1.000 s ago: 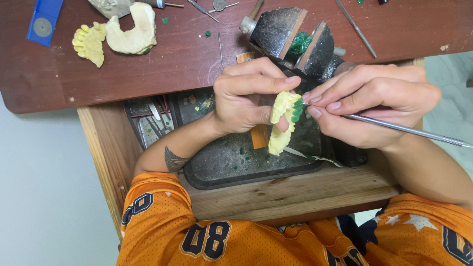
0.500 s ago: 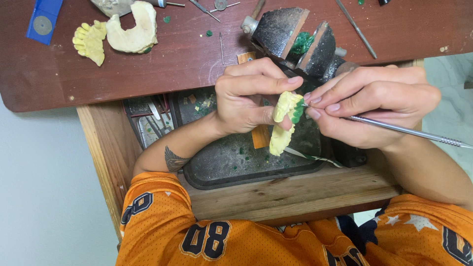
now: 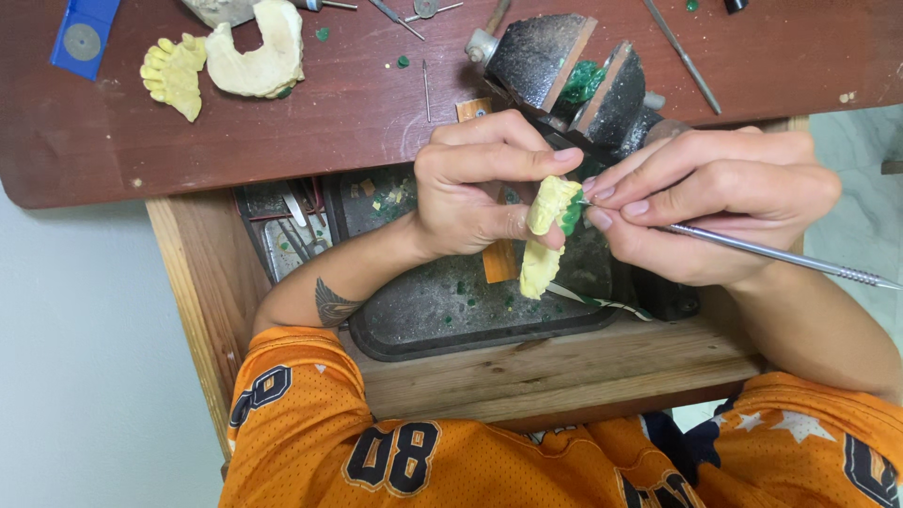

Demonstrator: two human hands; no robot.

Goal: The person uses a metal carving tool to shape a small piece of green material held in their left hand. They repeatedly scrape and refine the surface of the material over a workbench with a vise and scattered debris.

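My left hand (image 3: 475,183) grips a pale yellow dental cast (image 3: 546,235) with green wax on its upper edge, holding it upright over an open drawer. My right hand (image 3: 710,202) pinches a thin metal carving tool (image 3: 781,256) like a pen, its tip hidden against the green wax on the cast. The tool's shaft runs out to the right. Both hands meet just below a small black bench vise (image 3: 574,71).
A dark tray (image 3: 442,315) sprinkled with green wax chips sits in the wooden drawer (image 3: 564,372). On the brown desk (image 3: 357,103) lie two more casts (image 3: 254,52), a blue card with a disc (image 3: 83,36) and several thin metal tools.
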